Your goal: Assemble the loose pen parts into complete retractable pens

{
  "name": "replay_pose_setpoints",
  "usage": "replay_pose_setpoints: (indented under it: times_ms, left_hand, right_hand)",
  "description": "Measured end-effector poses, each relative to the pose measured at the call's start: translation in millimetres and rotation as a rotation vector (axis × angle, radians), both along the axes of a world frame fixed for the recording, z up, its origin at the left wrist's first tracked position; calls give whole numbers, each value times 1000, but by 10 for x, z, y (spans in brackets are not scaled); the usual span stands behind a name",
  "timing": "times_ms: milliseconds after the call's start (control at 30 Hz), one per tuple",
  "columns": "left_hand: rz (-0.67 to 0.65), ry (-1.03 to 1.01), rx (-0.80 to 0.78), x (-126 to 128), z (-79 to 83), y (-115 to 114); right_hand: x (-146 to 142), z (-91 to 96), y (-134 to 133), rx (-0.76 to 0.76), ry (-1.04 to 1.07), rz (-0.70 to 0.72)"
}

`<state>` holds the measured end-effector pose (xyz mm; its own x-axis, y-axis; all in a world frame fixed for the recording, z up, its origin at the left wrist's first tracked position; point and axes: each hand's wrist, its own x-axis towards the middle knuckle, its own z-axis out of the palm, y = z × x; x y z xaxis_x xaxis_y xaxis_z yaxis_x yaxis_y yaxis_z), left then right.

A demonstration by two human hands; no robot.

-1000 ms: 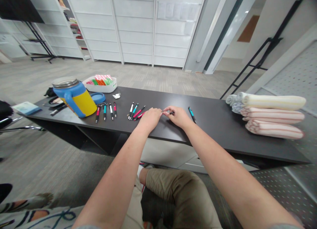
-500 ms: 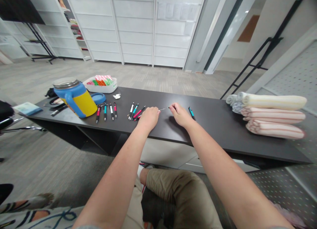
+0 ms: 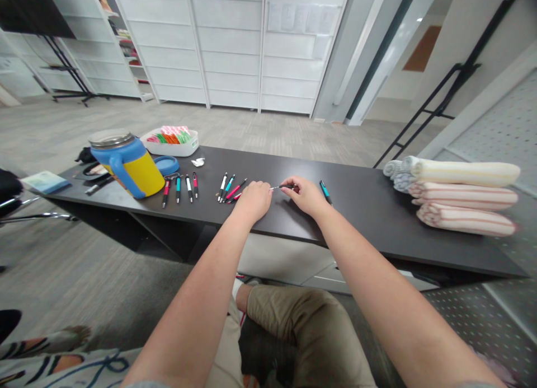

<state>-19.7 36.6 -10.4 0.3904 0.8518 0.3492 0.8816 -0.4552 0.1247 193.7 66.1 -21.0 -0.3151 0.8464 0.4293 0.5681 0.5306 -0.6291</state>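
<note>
Over the middle of the dark table [image 3: 356, 209], my left hand [image 3: 255, 200] is closed, its fingers curled around a pen part mostly hidden by them. A thin pen refill [image 3: 274, 187] sticks out of it to the right. My right hand [image 3: 305, 195] pinches a black pen grip section [image 3: 287, 186], which sits around the refill's far end. To the right of that hand lies a teal pen [image 3: 325, 191]. Left of my left hand is a loose group of pens, with a white pen [image 3: 222, 186], a teal pen [image 3: 229, 187] and a red pen [image 3: 236, 191].
Several more pens [image 3: 178, 190] lie in a row beside a blue and yellow mug [image 3: 134, 169]. Behind it stands a white tray [image 3: 184, 148] with colourful packets. Rolled towels [image 3: 465, 195] are stacked at the right end. Another person's leg [image 3: 62, 365] shows at lower left.
My right hand has brought the black grip section left onto the refill, closing the gap between them. The left hand has barely moved.
</note>
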Motion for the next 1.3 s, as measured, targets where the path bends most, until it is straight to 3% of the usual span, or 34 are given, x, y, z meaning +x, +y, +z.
replay_pose_setpoints:
  times_ms: [467,900,1000,1133,1300]
  left_hand:
    - [-218,21,63,-1,-44,20]
    - [-69,49,9,-18,26,-55]
    - [-47,10,-15,-37,35,-38]
    - [-78,-21,-40,-63,32,-7]
    - [-117,-50,-28,-79,-2,44]
  right_hand:
    - [-23,72,-65,-22,-32,70]
    - [-53,119,-124,-98,-144,46]
    - [-45,124,-145,-106,-81,55]
    - [-1,109,-132,-109,-30,57]
    - [14,105,-100,-142,-156,19]
